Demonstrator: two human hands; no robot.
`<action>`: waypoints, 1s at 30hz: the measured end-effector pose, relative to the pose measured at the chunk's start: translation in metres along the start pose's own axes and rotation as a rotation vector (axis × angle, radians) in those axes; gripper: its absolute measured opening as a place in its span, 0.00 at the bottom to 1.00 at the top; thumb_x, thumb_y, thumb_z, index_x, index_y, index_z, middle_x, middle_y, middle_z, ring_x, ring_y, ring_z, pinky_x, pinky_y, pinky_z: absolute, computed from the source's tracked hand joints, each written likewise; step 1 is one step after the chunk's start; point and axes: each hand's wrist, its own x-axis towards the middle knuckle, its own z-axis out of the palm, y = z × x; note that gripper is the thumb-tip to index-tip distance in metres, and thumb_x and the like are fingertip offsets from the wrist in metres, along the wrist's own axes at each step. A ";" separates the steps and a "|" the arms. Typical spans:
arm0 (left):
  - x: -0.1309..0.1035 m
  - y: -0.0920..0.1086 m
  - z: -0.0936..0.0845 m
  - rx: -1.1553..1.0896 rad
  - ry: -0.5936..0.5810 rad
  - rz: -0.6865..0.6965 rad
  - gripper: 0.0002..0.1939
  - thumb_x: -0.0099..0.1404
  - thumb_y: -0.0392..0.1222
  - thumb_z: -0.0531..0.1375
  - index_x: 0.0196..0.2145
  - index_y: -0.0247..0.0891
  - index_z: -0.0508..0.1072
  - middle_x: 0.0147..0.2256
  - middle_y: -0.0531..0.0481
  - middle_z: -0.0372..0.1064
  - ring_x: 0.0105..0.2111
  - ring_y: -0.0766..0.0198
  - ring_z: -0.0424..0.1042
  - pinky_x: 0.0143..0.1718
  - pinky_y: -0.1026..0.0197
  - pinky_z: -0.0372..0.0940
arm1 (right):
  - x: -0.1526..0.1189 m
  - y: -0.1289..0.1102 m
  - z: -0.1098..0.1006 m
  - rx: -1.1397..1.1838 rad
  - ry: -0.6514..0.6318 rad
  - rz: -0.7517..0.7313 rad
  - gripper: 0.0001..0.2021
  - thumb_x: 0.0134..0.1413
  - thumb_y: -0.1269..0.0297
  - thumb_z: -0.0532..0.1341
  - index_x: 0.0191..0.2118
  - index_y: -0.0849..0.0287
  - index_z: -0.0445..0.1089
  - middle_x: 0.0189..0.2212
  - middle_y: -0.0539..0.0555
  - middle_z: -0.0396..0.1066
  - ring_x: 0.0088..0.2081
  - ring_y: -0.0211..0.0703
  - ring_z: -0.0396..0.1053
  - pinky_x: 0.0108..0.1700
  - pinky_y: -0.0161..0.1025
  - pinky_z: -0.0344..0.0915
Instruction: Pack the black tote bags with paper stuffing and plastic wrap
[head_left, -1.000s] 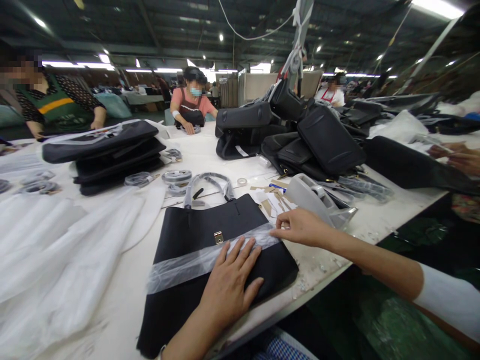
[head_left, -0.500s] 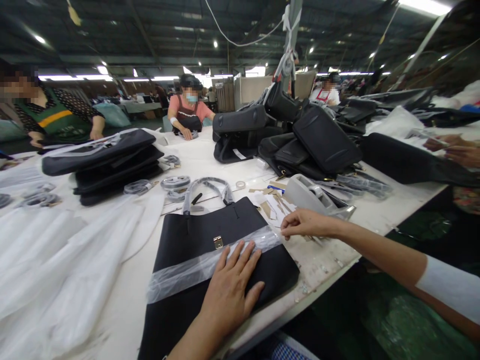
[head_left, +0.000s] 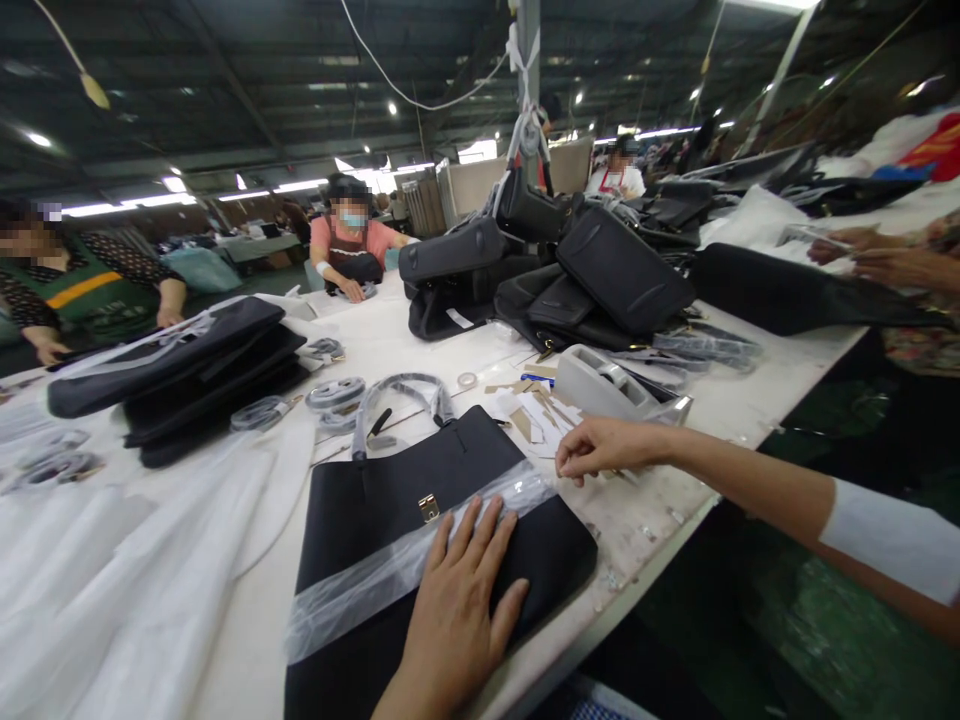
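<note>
A black handbag (head_left: pixel 420 470) lies flat on the table in front of me, with a gold clasp (head_left: pixel 428 508) and a plastic-wrapped handle (head_left: pixel 405 385) at its far edge. A clear plastic film strip (head_left: pixel 360 590) runs slantwise across its front. Resting flat on the bag and the strip is my left hand (head_left: pixel 465 580), fingers spread. At the bag's right edge, by the strip's end, my right hand (head_left: pixel 592 448) is closed with its fingertips pinched. What lies between those fingertips is too small to make out.
Beyond my right hand stands a grey tape dispenser (head_left: pixel 600 385) beside paper scraps (head_left: pixel 544 415). Stacked black bags (head_left: pixel 202 370) are at left, a heap of them (head_left: pixel 622 270) at the back. White sheets (head_left: pixel 135 560) cover the left front. Co-workers stand around the table.
The view has tilted and turned slightly right, so the surroundings shift left. My left hand stays flat on the bag; my right hand stays pinched by the strip's end.
</note>
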 end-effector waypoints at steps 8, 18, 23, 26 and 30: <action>-0.001 0.000 0.000 0.045 0.009 0.019 0.32 0.72 0.52 0.50 0.69 0.42 0.48 0.69 0.51 0.45 0.68 0.52 0.48 0.64 0.45 0.52 | 0.008 0.014 0.015 0.073 0.135 0.021 0.18 0.48 0.50 0.65 0.36 0.63 0.75 0.30 0.55 0.77 0.28 0.39 0.67 0.31 0.33 0.60; 0.000 0.000 0.000 0.049 0.018 0.022 0.32 0.72 0.52 0.50 0.69 0.42 0.47 0.69 0.51 0.45 0.67 0.52 0.49 0.64 0.45 0.53 | 0.019 0.011 0.045 -0.104 0.370 -0.063 0.10 0.48 0.63 0.60 0.34 0.60 0.76 0.30 0.52 0.76 0.34 0.44 0.71 0.38 0.37 0.63; 0.000 0.000 0.000 0.025 0.034 0.016 0.32 0.72 0.51 0.50 0.69 0.43 0.47 0.69 0.50 0.47 0.67 0.52 0.50 0.64 0.45 0.52 | 0.023 0.017 0.051 -0.048 0.448 -0.112 0.10 0.46 0.67 0.60 0.38 0.58 0.72 0.28 0.50 0.74 0.31 0.43 0.70 0.36 0.37 0.64; 0.000 0.000 0.000 0.017 0.035 0.018 0.33 0.72 0.51 0.51 0.69 0.43 0.46 0.68 0.49 0.47 0.67 0.52 0.50 0.65 0.45 0.51 | 0.023 0.011 0.054 -0.059 0.468 -0.127 0.07 0.46 0.70 0.59 0.34 0.58 0.72 0.29 0.51 0.73 0.33 0.43 0.71 0.39 0.37 0.66; 0.000 0.001 0.000 0.035 0.024 0.012 0.33 0.72 0.51 0.50 0.70 0.43 0.44 0.69 0.50 0.46 0.67 0.53 0.50 0.64 0.45 0.52 | 0.022 0.001 0.058 -0.144 0.500 -0.105 0.11 0.46 0.75 0.58 0.36 0.59 0.72 0.31 0.51 0.74 0.35 0.43 0.71 0.41 0.37 0.65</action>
